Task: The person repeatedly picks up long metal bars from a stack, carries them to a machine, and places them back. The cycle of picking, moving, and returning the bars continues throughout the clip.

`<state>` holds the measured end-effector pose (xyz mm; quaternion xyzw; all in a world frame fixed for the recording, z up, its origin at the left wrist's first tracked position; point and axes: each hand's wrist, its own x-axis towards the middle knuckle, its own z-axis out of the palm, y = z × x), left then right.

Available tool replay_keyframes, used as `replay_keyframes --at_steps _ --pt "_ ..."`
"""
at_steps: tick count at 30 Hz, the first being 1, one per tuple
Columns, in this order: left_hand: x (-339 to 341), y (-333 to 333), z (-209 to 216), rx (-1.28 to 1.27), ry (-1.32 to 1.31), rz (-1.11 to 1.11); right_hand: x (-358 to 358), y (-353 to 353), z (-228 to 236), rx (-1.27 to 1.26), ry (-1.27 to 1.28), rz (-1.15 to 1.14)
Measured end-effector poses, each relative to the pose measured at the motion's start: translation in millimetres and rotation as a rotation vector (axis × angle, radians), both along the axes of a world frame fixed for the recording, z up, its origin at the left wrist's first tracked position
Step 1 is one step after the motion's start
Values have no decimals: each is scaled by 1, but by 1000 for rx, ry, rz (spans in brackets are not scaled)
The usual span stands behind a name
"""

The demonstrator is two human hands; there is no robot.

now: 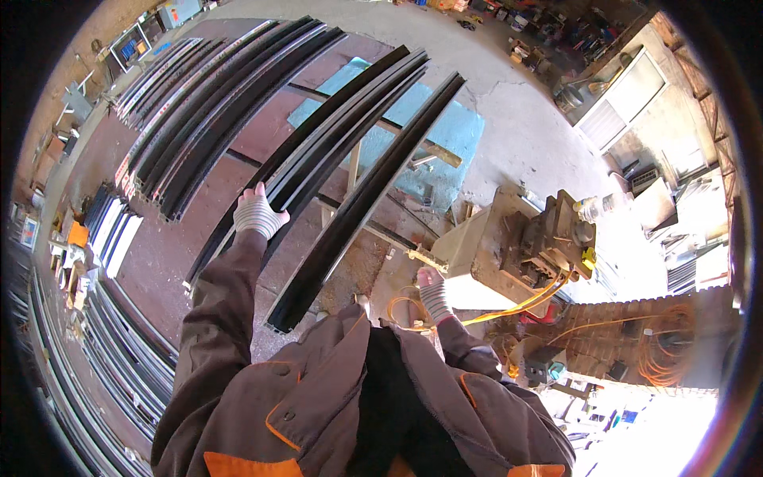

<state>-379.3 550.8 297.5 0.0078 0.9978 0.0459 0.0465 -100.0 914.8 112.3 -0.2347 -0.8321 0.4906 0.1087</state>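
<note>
My left hand (260,215), in a striped grey-and-white glove with bare fingertips, reaches over a group of long dark profiles (342,131). Its fingers and thumb bend round the near part of the group. To the right, apart from that group, a single long black profile (366,203) lies slanted across the supports. My right hand (434,294), gloved the same way, is held low beyond my jacket front, right of the single profile's near end. Its fingers are curled in, and whatever they may hold is hidden.
More dark profiles (214,103) lie in a row at the far left. Metal support bars (389,234) run beneath them. A machine (548,238) on a pale cabinet (481,246) stands at right, with an orange hose (520,306). A blue sheet (453,147) covers some floor beyond.
</note>
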Motion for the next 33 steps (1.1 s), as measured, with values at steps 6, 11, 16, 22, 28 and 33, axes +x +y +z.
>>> replay_keyframes --at_steps 6,11,16,22,28,33 --pt "13 7 30 80 -56 52 -67 -17 57 215 51 110" --pt "27 -1 26 174 -1 35 -125 -32 87 136 80 213" --pt "53 -17 34 243 64 10 -181 -40 110 -42 144 361" --pt "112 -27 62 169 210 -37 -288 -83 140 -837 99 181" --pt "171 -47 96 189 343 -218 -294 -93 162 -1373 91 38" --pt "202 -81 116 231 291 -276 -239 -114 171 -1256 180 -63"
